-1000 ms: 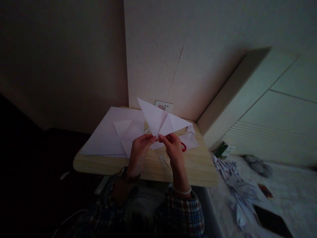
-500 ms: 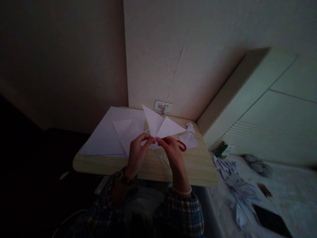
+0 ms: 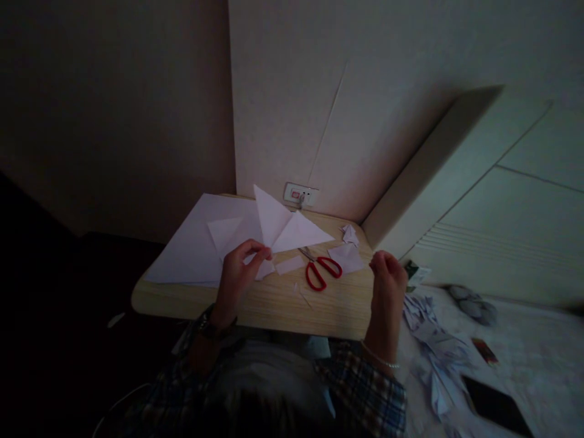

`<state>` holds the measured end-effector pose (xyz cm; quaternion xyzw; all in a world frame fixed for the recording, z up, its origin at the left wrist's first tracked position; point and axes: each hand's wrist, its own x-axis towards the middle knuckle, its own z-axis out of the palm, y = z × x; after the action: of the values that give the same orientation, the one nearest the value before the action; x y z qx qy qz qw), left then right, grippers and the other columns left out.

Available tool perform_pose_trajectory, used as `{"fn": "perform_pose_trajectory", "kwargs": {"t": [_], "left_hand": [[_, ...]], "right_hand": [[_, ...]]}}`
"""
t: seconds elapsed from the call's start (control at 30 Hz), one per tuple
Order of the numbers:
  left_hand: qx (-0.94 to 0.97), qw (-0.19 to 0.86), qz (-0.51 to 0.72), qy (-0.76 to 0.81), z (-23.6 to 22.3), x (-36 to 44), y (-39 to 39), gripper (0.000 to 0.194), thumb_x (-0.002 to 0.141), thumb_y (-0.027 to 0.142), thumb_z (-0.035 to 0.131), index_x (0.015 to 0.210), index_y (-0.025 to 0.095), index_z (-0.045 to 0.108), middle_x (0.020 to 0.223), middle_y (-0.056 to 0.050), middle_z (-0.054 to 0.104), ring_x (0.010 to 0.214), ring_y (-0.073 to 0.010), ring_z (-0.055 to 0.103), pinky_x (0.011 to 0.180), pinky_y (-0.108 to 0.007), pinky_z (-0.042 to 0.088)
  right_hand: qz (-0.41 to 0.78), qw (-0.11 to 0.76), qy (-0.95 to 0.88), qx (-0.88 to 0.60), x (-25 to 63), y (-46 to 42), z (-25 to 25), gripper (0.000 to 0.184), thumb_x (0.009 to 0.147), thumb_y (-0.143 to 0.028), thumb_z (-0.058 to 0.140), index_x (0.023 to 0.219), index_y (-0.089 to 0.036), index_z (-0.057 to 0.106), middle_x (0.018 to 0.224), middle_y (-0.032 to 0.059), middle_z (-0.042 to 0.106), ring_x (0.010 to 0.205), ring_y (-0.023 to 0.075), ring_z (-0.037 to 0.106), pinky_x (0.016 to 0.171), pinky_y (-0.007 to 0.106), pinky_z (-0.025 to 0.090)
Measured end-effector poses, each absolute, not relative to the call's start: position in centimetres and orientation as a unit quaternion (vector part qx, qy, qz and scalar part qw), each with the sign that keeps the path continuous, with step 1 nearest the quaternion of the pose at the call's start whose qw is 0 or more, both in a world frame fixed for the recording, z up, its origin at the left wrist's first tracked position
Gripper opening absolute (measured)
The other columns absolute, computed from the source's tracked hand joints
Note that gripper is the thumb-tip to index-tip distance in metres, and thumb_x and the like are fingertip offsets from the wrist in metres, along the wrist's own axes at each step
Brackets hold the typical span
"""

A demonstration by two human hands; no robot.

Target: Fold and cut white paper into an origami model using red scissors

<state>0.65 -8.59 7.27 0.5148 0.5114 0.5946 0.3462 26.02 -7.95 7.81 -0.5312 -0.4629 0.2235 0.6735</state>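
Note:
My left hand (image 3: 239,272) pinches the lower corner of a folded white paper (image 3: 285,225), whose two triangular flaps stand up above the small wooden table (image 3: 274,304). Over the table's right edge hovers my right hand (image 3: 387,281), off the paper, its fingers curled together; whether anything small is in them I cannot make out. Red-handled scissors (image 3: 322,271) lie on the table between my two hands.
Large white sheets (image 3: 196,243) cover the table's left half. Small paper scraps (image 3: 349,252) lie by the wall socket side. Several folded papers (image 3: 433,347) are piled on the bed at right, beside a dark tablet (image 3: 497,407).
My right hand has let go of the folded paper and swung right to the table's edge. The scissors, hidden before, now show. My left hand still holds the paper.

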Motion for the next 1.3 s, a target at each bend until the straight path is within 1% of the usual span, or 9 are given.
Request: {"fn": "perform_pose_trajectory", "kwargs": {"t": [0.07, 0.17, 0.3, 0.4, 0.53, 0.7, 1.07, 1.23, 1.3], "left_hand": [[0.501, 0.365, 0.602, 0.504, 7.9, 0.7, -8.7, 0.015, 0.068, 0.031, 0.064, 0.059, 0.020, 0.060, 0.060, 0.001, 0.064, 0.068, -0.0176, 0.060, 0.074, -0.029, 0.045], [0.503, 0.398, 0.593, 0.486, 8.8, 1.1, -9.2, 0.016, 0.068, 0.031, 0.065, 0.056, 0.020, 0.062, 0.059, 0.000, 0.064, 0.063, -0.0164, 0.059, 0.069, -0.028, 0.046], [0.510, 0.431, 0.577, 0.470, 9.3, 1.3, -9.6, 0.018, 0.069, 0.032, 0.065, 0.055, 0.020, 0.062, 0.057, 0.000, 0.065, 0.059, -0.0162, 0.058, 0.062, -0.027, 0.046], [0.526, 0.387, 0.585, 0.482, 9.3, 0.9, -9.9, 0.015, 0.071, 0.032, 0.065, 0.062, 0.020, 0.065, 0.062, -0.001, 0.067, 0.064, -0.0172, 0.060, 0.065, -0.028, 0.048], [0.602, 0.167, 0.613, 0.483, 9.8, 0.6, -10.0, 0.013, 0.070, 0.025, 0.072, 0.082, 0.022, 0.068, 0.084, -0.001, 0.069, 0.088, -0.0204, 0.061, 0.085, -0.034, 0.046], [0.679, -0.007, 0.577, 0.454, 9.9, 0.7, -9.5, 0.004, 0.075, 0.021, 0.070, 0.073, 0.024, 0.069, 0.091, -0.003, 0.067, 0.100, -0.0234, 0.057, 0.093, -0.041, 0.041], [0.653, -0.072, 0.609, 0.444, 9.4, 0.6, -9.7, 0.009, 0.081, 0.017, 0.061, 0.075, 0.023, 0.063, 0.089, -0.003, 0.062, 0.106, -0.0242, 0.058, 0.098, -0.044, 0.037], [0.577, -0.095, 0.651, 0.484, 10.3, -2.3, -9.3, 0.007, 0.082, 0.022, 0.061, 0.076, 0.025, 0.061, 0.093, -0.004, 0.059, 0.105, -0.0234, 0.058, 0.094, -0.043, 0.043], [0.578, -0.096, 0.642, 0.495, 10.3, -2.7, -9.0, 0.007, 0.081, 0.023, 0.063, 0.074, 0.023, 0.061, 0.090, -0.003, 0.058, 0.103, -0.0235, 0.059, 0.094, -0.043, 0.042]], "right_hand": [[0.162, 0.669, -0.504, -0.521, 24.4, -8.2, 8.2, 0.026, 0.073, -0.042, 0.065, 0.081, -0.021, 0.052, 0.076, -0.0017, 0.052, 0.070, 0.0154, 0.051, 0.070, 0.031, 0.044], [0.084, 0.527, -0.692, -0.487, 20.0, -9.0, 9.2, 0.024, 0.078, -0.031, 0.065, 0.097, -0.023, 0.054, 0.099, 0.0051, 0.056, 0.096, 0.0214, 0.052, 0.087, 0.039, 0.042], [0.032, 0.425, -0.795, -0.431, 15.8, -9.5, 10.0, 0.008, 0.085, -0.018, 0.058, 0.092, -0.023, 0.058, 0.098, 0.0049, 0.058, 0.098, 0.0214, 0.051, 0.090, 0.039, 0.038], [0.039, 0.437, -0.789, -0.430, 15.7, -9.4, 9.9, 0.008, 0.086, -0.015, 0.055, 0.083, -0.022, 0.058, 0.085, 0.0024, 0.060, 0.088, 0.0196, 0.054, 0.086, 0.037, 0.039], [0.084, 0.467, -0.756, -0.451, 16.4, -9.2, 10.1, 0.011, 0.085, -0.016, 0.058, 0.075, -0.021, 0.058, 0.080, 0.0017, 0.062, 0.083, 0.0193, 0.055, 0.077, 0.033, 0.040], [0.098, 0.467, -0.753, -0.454, 16.0, -9.3, 10.2, 0.010, 0.084, -0.018, 0.061, 0.074, -0.021, 0.060, 0.080, 0.0017, 0.061, 0.085, 0.0197, 0.056, 0.079, 0.034, 0.041], [0.063, 0.466, -0.762, -0.445, 15.4, -9.4, 10.1, 0.006, 0.083, -0.016, 0.055, 0.081, -0.022, 0.057, 0.086, 0.0021, 0.058, 0.092, 0.0198, 0.053, 0.085, 0.036, 0.039], [0.054, 0.502, -0.678, -0.535, 22.1, -6.5, 5.4, 0.018, 0.084, -0.030, 0.052, 0.068, -0.022, 0.051, 0.069, 0.0000, 0.054, 0.069, 0.0189, 0.051, 0.069, 0.035, 0.041], [0.044, 0.516, -0.662, -0.542, 23.6, -6.1, 4.9, 0.016, 0.085, -0.031, 0.052, 0.072, -0.022, 0.053, 0.073, 0.0019, 0.056, 0.074, 0.0206, 0.052, 0.072, 0.038, 0.042]]}}
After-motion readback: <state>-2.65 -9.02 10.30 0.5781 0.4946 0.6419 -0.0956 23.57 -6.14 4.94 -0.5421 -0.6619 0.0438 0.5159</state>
